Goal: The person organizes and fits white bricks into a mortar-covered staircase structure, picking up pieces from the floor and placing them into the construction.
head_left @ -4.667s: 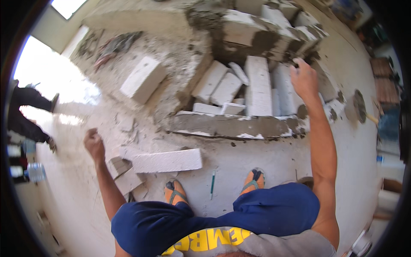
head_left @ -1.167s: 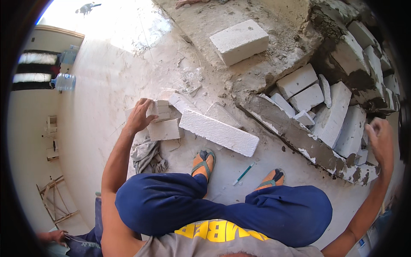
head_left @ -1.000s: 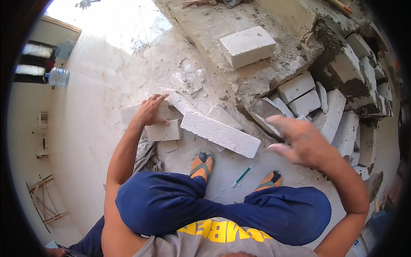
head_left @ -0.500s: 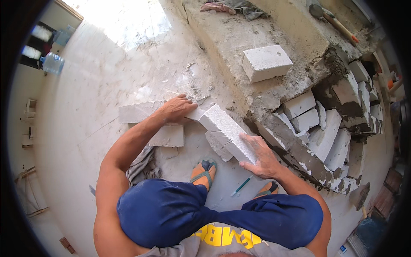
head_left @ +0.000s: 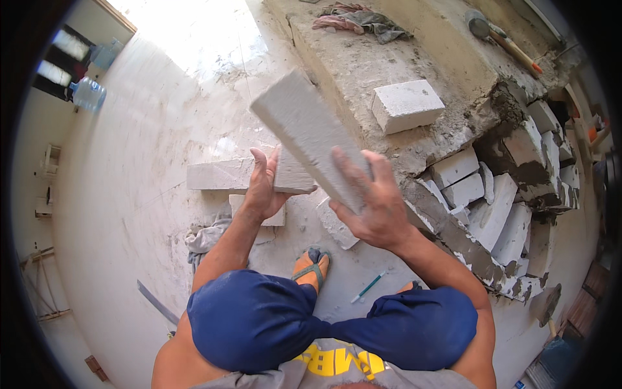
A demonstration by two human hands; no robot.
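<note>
A long white aerated concrete block is lifted off the floor and tilted, its far end pointing up and left. My left hand grips its near underside. My right hand is clamped over its lower right end. Below it on the floor lie a flat white block and smaller white pieces. My blue shorts and orange sandals show I am squatting just behind them.
A mortar-covered ledge with one white block runs at the upper right; set blocks in wet mortar sit to the right. A green pencil lies by my feet, a rag to the left, a trowel and cloth farther back.
My right hand swung in from the right and joined the left on the long block. Both hands have raised it from the floor and tipped it up.
</note>
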